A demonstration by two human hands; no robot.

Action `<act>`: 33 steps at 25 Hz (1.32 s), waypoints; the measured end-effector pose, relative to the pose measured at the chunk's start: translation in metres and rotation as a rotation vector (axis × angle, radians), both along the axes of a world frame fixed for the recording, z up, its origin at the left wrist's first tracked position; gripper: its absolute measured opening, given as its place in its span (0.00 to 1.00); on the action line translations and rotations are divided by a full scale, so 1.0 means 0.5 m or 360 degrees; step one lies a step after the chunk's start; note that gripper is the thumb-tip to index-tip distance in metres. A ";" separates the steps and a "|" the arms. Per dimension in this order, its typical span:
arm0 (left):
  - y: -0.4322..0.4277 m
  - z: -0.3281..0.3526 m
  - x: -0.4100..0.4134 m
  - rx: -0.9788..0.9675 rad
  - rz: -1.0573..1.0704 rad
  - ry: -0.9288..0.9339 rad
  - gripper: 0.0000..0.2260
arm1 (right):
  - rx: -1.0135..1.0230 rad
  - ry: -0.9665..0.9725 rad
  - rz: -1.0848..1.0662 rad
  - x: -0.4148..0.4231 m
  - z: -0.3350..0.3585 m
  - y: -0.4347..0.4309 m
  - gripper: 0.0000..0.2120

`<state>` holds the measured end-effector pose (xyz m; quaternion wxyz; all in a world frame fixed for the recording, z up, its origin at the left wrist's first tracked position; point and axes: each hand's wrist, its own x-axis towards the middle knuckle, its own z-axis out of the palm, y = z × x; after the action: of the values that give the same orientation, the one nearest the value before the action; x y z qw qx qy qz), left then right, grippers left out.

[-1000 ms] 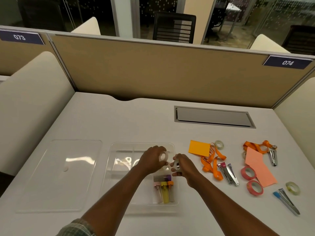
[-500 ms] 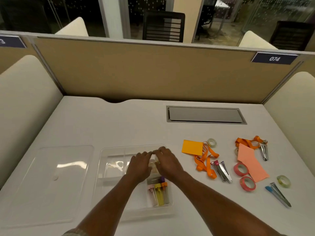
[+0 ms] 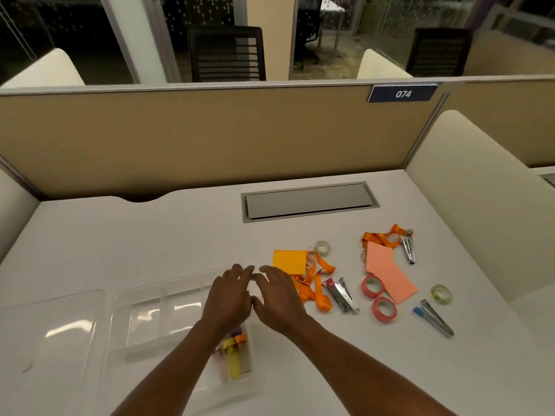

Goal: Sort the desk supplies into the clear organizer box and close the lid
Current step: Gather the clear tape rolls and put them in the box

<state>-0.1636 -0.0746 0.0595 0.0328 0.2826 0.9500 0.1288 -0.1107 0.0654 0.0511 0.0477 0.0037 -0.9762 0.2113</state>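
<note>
Apparently sorting is midway: the left hand (image 3: 229, 298) and right hand (image 3: 277, 298) hover over the far-right corner of the clear box (image 3: 144, 319) on the worktop (image 3: 150, 235), fingers loosely spread, gripping nothing visible. The next move calls for reaching right to the pink tape rolls (image 3: 384, 318) or the stapler (image 3: 341, 295). Whatever lies beneath the palms is hidden; the lid (image 3: 51, 331) lies left.

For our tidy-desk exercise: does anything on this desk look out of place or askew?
Nothing looks spilled or broken. An orange lanyard lies crumpled beside a stapler, and a pink sheet partly covers a second lanyard.
</note>
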 end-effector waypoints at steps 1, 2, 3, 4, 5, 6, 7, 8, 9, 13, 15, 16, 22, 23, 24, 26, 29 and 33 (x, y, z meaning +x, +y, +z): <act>0.037 0.003 0.004 0.0010 -0.0051 0.0003 0.27 | 0.0002 -0.0011 -0.0038 0.012 0.005 0.034 0.23; 0.079 0.004 0.010 0.0003 -0.0105 0.0004 0.27 | 0.0000 -0.0022 -0.0082 0.027 0.008 0.073 0.23; 0.118 0.004 0.016 -0.0012 -0.0152 0.0001 0.26 | 0.0001 -0.0027 -0.0122 0.042 0.011 0.111 0.23; 0.156 0.003 0.021 -0.0019 -0.0194 -0.0002 0.26 | 0.0004 -0.0023 -0.0159 0.058 0.013 0.149 0.23; 0.195 0.001 0.027 -0.0013 -0.0235 -0.0014 0.26 | 0.0008 -0.0018 -0.0198 0.074 0.014 0.188 0.22; 0.231 -0.004 0.033 -0.0009 -0.0276 -0.0026 0.25 | 0.0013 -0.0019 -0.0241 0.091 0.015 0.222 0.21; 0.272 -0.011 0.039 -0.0009 -0.0316 -0.0035 0.25 | 0.0026 -0.0014 -0.0291 0.109 0.014 0.261 0.20; 0.308 -0.019 0.043 -0.0010 -0.0340 -0.0038 0.25 | 0.0040 -0.0005 -0.0342 0.127 0.012 0.296 0.19; 0.342 -0.027 0.044 -0.0020 -0.0348 -0.0040 0.25 | 0.0041 0.0001 -0.0396 0.143 0.009 0.329 0.19; 0.478 -0.053 0.038 -0.0127 -0.0339 -0.0123 0.24 | 0.0038 -0.0097 -0.0622 0.200 0.001 0.466 0.21; 0.541 -0.061 0.037 -0.0082 -0.0291 -0.0229 0.22 | 0.0050 -0.0133 -0.0768 0.221 0.000 0.536 0.21; 0.571 -0.064 0.039 -0.0029 -0.0213 -0.0309 0.22 | 0.0043 -0.0143 -0.0849 0.231 -0.002 0.570 0.22; 0.705 -0.076 0.047 0.0009 0.0452 -0.0775 0.33 | -0.0025 -0.0494 -0.1148 0.280 -0.039 0.741 0.30; 0.715 -0.079 0.048 -0.0015 0.0510 -0.0812 0.33 | -0.0032 -0.0557 -0.1135 0.284 -0.047 0.758 0.31; 0.723 -0.082 0.050 -0.0021 0.0566 -0.0848 0.32 | -0.0029 -0.0610 -0.1108 0.287 -0.054 0.772 0.31; 0.737 -0.086 0.054 -0.0009 0.0652 -0.0897 0.29 | -0.0010 -0.0691 -0.1040 0.291 -0.068 0.792 0.32; 0.751 -0.091 0.059 0.0096 0.0743 -0.0967 0.23 | 0.0028 -0.0720 -0.0977 0.298 -0.087 0.809 0.29; 0.749 -0.093 0.065 0.0368 0.0779 -0.1077 0.17 | 0.0096 -0.0628 -0.0935 0.294 -0.092 0.818 0.24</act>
<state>-0.1311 0.3000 0.0131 0.2791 -0.0073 0.9040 0.3237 0.0363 0.4745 0.0049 -0.0831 -0.3166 -0.9319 0.1562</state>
